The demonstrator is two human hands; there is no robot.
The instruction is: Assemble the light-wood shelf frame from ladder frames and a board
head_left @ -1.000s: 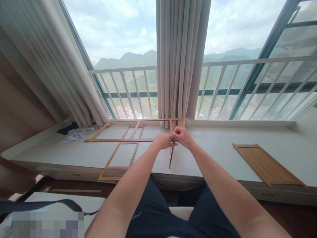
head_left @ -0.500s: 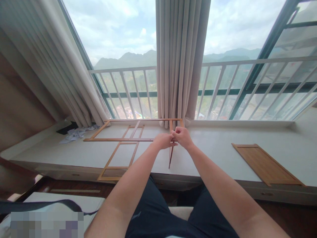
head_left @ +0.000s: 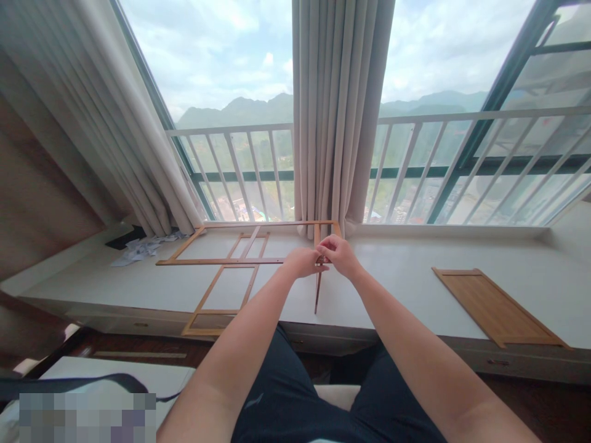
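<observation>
On a white window ledge [head_left: 406, 289] before a drawn curtain [head_left: 339, 111], a person's left hand [head_left: 302, 263] and right hand [head_left: 339, 253] meet, both closed around a thin wooden strip [head_left: 318, 292] at the right end of a flat wooden frame [head_left: 231, 261]. Farther right lies a wooden panel [head_left: 496, 306], well apart; crumpled paper [head_left: 141, 249] sits at far left.

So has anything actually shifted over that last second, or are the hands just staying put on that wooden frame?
Hardly anything. The left hand and right hand stay pinched together on the thin wooden strip at the frame's right end, perhaps a touch higher than before. The strip still points down toward the sill's front edge. The frame, the wooden panel and the curtain lie as they did.
</observation>
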